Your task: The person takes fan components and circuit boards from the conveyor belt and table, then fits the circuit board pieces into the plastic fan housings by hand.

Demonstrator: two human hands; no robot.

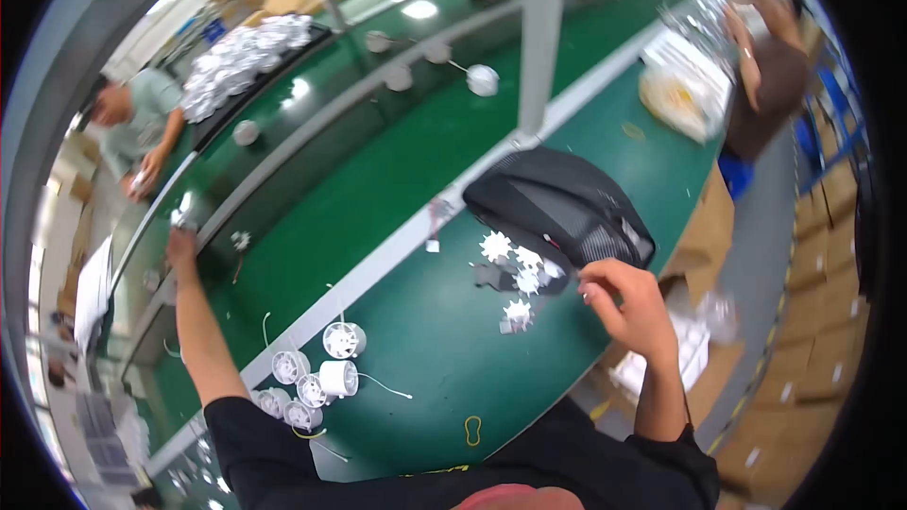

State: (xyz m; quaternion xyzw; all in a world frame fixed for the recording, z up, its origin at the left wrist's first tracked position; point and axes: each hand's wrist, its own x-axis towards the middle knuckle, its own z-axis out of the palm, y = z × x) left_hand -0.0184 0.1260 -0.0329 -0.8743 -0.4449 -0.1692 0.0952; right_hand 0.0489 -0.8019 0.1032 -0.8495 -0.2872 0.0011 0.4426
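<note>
My left hand [181, 247] is stretched across the green belt to the far lane, beside a blurred pale object; its fingers are smeared. My right hand [631, 310] hovers at the table's near edge, fingers curled to a pinch; a tiny pale spot shows at the fingertips, too small to name. Left of it lie several white fan wheels [495, 246] among small grey pieces [491, 276]. Behind them sits a black backpack [557, 198]. Several white round fan housings [338, 379] with thin white wires are grouped near my left arm.
A metal post [539, 47] rises at the belt's edge. White cylinders [482, 80] stand along the conveyor. One co-worker [142, 123] sits across at left; another [779, 76] stands at right by a plastic bag [675, 99]. Cartons [822, 274] line the right aisle.
</note>
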